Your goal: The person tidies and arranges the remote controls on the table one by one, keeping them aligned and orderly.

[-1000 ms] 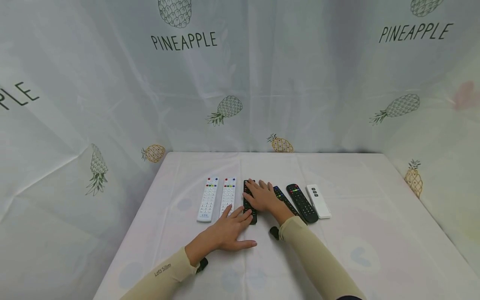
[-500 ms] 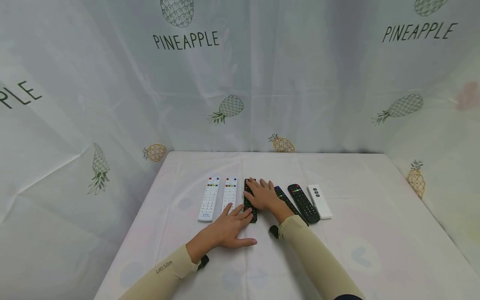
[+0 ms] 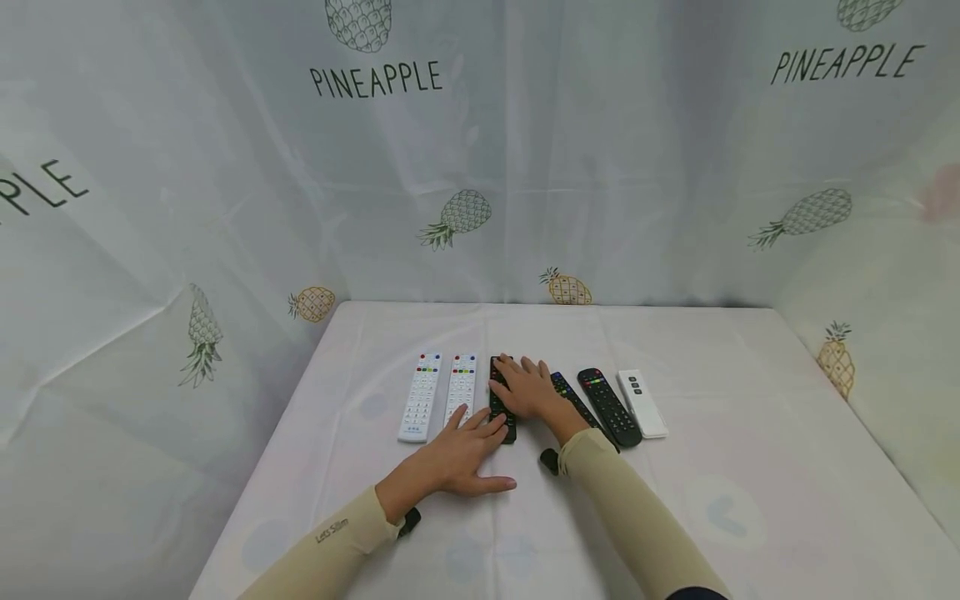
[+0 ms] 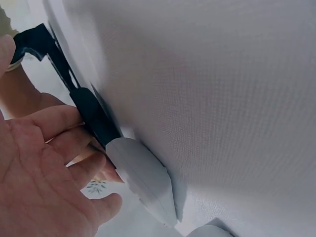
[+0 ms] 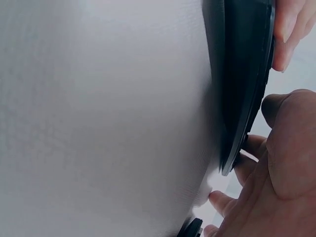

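Note:
In the head view a black remote control [image 3: 502, 429] lies lengthwise on the table, partly covered by both hands. My left hand [image 3: 465, 458] has its fingers spread, with fingertips at the black remote's near end. One of its fingers overlaps the near part of a white remote [image 3: 461, 383]. Across the black remote's upper part reaches my right hand [image 3: 528, 392], its fingers extended and thumb at the remote. The left wrist view shows the left palm [image 4: 49, 173] beside the dark remote [image 4: 96, 118] and a white one [image 4: 143, 177]. The right wrist view shows the dark remote's edge [image 5: 247, 84] beside the right hand [image 5: 281, 168].
Another white remote [image 3: 420, 398] lies farthest left. Right of my right hand are a partly covered dark remote [image 3: 573, 400], a black remote [image 3: 609, 408] and a small white remote [image 3: 642, 404]. A pineapple-print curtain [image 3: 615, 183] stands behind the white-covered table [image 3: 720, 358].
The head view has shifted slightly. The black remote's near end has moved a little away from me; both hands stay nearly where they were.

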Action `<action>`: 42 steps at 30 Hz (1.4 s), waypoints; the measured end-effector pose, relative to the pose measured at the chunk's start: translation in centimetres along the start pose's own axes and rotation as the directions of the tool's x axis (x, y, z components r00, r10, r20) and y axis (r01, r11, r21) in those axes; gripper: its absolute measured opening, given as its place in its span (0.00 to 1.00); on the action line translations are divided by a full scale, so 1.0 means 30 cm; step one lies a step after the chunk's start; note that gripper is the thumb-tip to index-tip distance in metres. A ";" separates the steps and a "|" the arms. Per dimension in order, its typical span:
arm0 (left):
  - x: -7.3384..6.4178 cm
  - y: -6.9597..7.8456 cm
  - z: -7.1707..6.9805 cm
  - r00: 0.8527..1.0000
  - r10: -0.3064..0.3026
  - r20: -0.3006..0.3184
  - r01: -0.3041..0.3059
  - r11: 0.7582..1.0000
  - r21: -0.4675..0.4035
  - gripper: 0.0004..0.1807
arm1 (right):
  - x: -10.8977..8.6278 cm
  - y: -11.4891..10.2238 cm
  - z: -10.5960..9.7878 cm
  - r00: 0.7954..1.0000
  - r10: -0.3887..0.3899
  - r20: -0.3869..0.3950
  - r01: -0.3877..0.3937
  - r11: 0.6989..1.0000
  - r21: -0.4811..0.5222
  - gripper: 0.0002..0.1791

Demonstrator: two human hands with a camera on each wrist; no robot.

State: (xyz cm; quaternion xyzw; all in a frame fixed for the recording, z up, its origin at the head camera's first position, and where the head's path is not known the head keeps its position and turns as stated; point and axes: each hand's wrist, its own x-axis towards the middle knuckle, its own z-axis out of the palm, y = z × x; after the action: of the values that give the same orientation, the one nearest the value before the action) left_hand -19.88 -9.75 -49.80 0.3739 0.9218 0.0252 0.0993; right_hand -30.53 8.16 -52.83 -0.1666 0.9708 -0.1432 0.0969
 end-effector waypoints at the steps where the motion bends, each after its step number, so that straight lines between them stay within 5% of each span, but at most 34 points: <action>1: 0.000 0.001 -0.001 1.000 0.002 -0.001 -0.002 1.000 -0.001 0.48 | 0.001 0.001 0.000 1.000 -0.001 0.001 0.001 1.000 0.001 0.33; 23: 0.001 0.005 0.018 1.000 -0.016 -0.026 0.016 1.000 0.015 0.50 | 0.002 -0.010 0.009 1.000 0.004 -0.019 -0.004 1.000 -0.003 0.32; 42: -0.006 0.025 0.059 0.990 -0.015 -0.141 0.019 0.999 0.027 0.43 | 0.004 0.000 -0.015 0.996 -0.064 -0.069 0.063 0.998 -0.016 0.32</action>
State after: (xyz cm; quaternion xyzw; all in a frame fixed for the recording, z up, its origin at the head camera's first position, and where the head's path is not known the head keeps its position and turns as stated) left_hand -18.89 -9.37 -51.43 0.3649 0.9298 0.0375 0.0288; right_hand -30.74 8.22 -52.42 -0.1930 0.9687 -0.1452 0.0574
